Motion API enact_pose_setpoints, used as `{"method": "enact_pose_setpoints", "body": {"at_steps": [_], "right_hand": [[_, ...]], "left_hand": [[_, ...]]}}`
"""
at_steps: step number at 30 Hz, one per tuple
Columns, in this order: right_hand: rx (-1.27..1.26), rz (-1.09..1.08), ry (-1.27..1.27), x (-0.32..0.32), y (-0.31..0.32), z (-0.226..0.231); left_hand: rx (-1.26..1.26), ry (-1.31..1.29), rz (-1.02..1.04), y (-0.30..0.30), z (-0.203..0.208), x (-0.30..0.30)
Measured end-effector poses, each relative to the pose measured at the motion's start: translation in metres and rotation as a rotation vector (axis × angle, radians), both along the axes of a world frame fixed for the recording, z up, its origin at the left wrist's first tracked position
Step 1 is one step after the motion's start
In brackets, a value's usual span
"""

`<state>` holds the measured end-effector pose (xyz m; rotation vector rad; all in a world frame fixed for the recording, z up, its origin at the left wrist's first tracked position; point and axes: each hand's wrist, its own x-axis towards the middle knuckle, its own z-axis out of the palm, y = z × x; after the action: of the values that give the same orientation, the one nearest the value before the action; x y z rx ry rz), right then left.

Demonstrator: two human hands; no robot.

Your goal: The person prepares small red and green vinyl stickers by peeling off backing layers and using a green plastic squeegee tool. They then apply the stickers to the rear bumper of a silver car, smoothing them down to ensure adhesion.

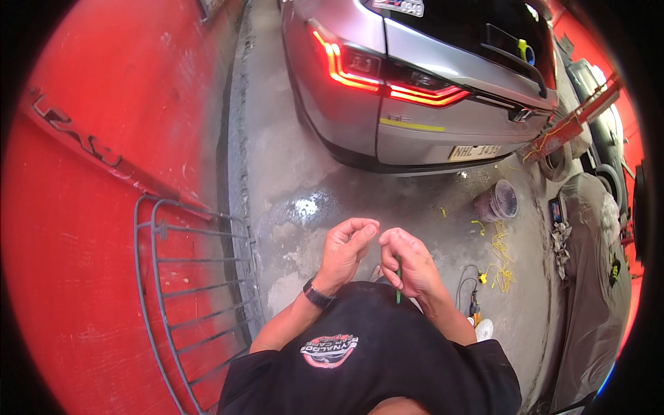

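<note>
L hand (348, 250) pinched, can't tell if on anything; R hand (409, 261), just beside, closed on thin green strip (398, 294): prob. light, bendy, best held nr one end.

Bright red taillights (340, 75), white glare on the damp floor (304, 206), strong fisheye curvature toward black corners.

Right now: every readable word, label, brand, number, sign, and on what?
Wording not copied here; locations only.
Pale rectangular licence plate, silver car: characters legible.
White rectangular label, top picture edge: partly cut off.
Small badge above the bright yellow strip, same car: too small.
Printed logo, black fabric shirt: partly legible.
Large dark lettering, red painted wall: partly legible.
</note>
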<state>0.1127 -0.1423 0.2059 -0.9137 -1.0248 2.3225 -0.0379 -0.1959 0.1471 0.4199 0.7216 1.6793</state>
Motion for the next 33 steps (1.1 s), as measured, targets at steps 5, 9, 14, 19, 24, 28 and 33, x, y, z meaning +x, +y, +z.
{"method": "enact_pose_setpoints", "body": {"at_steps": [5,9,14,19,24,28,33], "right_hand": [[-0.025,0.027,-0.067,-0.008,-0.017,-0.003],[-0.143,0.0,-0.001,-0.008,-0.026,-0.001],[-0.08,0.011,-0.1,-0.002,-0.041,-0.002],[0.172,-0.052,-0.118,-0.005,-0.035,-0.003],[0.739,-0.079,-0.391,-0.018,-0.011,0.009],[0.886,0.073,-0.343,-0.016,-0.002,0.011],[0.899,0.033,-0.35,-0.013,-0.005,0.004]], "left_hand": [[-0.004,-0.135,0.048,-0.01,-0.014,-0.014],[0.007,-0.198,0.053,-0.013,-0.013,-0.023],[-0.005,-0.271,0.044,-0.016,-0.016,-0.03],[-0.004,-0.355,-0.08,-0.017,-0.008,-0.032],[-0.158,-0.337,-0.415,-0.02,-0.005,-0.036],[-0.217,-0.378,-0.478,-0.02,-0.011,-0.033],[-0.204,-0.372,-0.496,-0.019,-0.013,-0.03]]}}
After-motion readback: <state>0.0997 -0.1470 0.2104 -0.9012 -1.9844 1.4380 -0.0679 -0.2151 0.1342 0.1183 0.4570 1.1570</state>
